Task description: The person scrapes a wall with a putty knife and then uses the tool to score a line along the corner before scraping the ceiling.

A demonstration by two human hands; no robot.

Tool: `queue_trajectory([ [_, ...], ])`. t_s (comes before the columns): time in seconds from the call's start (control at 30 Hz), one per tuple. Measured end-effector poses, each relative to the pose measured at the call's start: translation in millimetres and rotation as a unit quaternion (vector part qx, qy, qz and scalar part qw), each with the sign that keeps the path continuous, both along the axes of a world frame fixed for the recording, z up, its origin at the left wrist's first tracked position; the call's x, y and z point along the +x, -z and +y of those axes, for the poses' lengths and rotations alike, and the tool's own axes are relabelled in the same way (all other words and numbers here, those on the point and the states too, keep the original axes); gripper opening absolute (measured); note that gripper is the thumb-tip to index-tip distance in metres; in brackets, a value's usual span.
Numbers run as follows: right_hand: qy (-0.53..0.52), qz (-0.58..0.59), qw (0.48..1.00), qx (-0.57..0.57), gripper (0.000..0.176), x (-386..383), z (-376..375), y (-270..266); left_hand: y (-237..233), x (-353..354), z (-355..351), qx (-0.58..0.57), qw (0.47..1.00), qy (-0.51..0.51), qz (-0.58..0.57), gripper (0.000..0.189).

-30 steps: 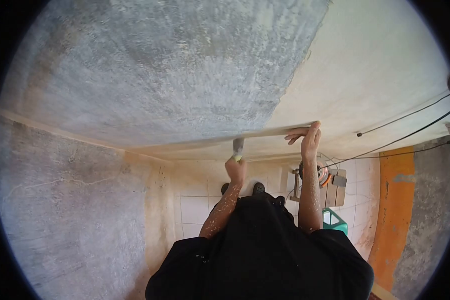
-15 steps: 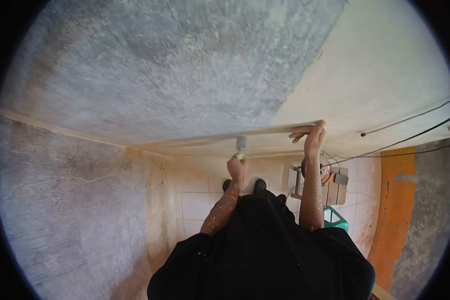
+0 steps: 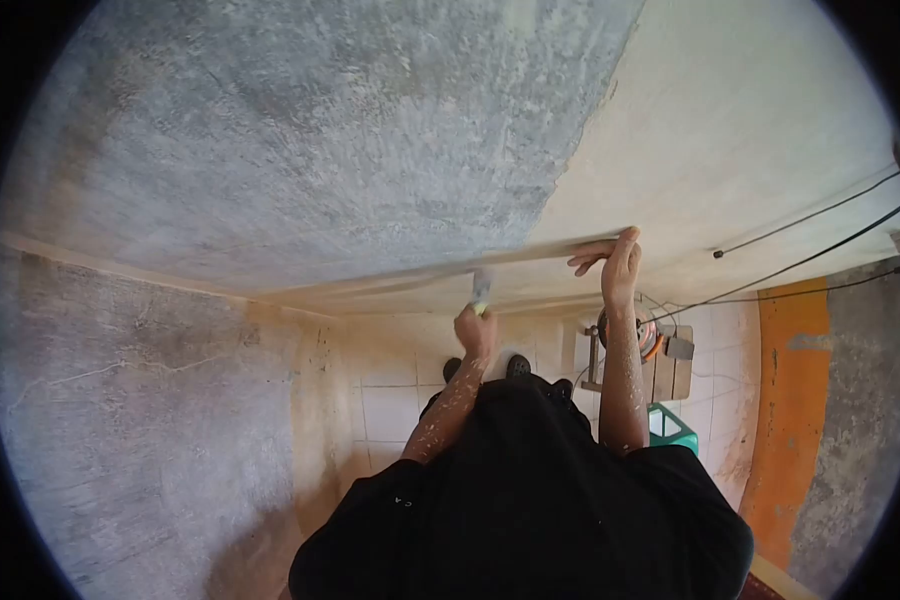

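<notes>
My left hand (image 3: 476, 332) is wrapped round the pale yellow handle of a scraper (image 3: 482, 285). The scraper's blade, a little blurred, points up toward the wall (image 3: 370, 130) in front of me; whether its edge touches is hard to tell. My right hand (image 3: 618, 268) rests against the wall farther right, fingers stretched out and holding nothing. Left of a ragged edge the wall is rough grey, and to the right it is smooth and cream. Pale flecks dot both forearms.
Dark cables (image 3: 810, 255) hang along the wall at right. Below them stand a small wooden stool (image 3: 668, 378) with a round device (image 3: 638, 330) on it, and a green plastic stool (image 3: 676, 430). A side wall (image 3: 140, 420) closes the left. My dark shoes stand on pale tiles (image 3: 388, 408).
The view has shifted slightly. My left hand and the scraper have moved very little, and my right hand stays against the wall.
</notes>
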State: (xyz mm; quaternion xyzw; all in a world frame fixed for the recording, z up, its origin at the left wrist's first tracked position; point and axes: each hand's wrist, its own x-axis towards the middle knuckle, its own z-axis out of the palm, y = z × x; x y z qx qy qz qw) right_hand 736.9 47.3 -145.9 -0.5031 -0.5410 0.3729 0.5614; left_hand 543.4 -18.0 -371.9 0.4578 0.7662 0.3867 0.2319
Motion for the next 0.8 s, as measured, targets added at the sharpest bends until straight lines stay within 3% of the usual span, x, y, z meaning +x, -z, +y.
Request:
queue_trajectory([
  [0.23,0.005,0.017,1.0,-0.008,0.088,2.5,-0.2,6.9,-13.8,-12.4,-5.3,-0.056,0.997,-0.011,-0.043,0.02],
  [0.33,0.007,0.021,1.0,0.001,0.089,-0.6,3.5,5.9,-18.4,-6.2,-5.2,0.008,1.0,-0.004,-0.006,0.019],
  [0.43,0.019,0.017,1.0,-0.008,0.09,-1.3,-1.3,5.5,-14.8,-14.9,-7.4,-0.027,0.999,-0.019,0.016,0.018],
  [0.47,0.021,0.013,1.0,-0.01,0.09,-1.3,-2.0,4.6,-2.2,-18.8,-10.5,-0.022,0.999,-0.023,-0.03,0.017],
  [0.6,0.021,0.022,1.0,-0.004,0.089,-0.1,-2.8,11.5,-49.3,0.9,17.8,0.034,0.998,0.024,-0.037,0.014],
  [0.8,-0.011,0.025,1.0,-0.009,0.087,3.0,-2.0,5.8,-2.4,-28.3,-2.6,-0.005,1.0,0.023,-0.01,0.013],
])
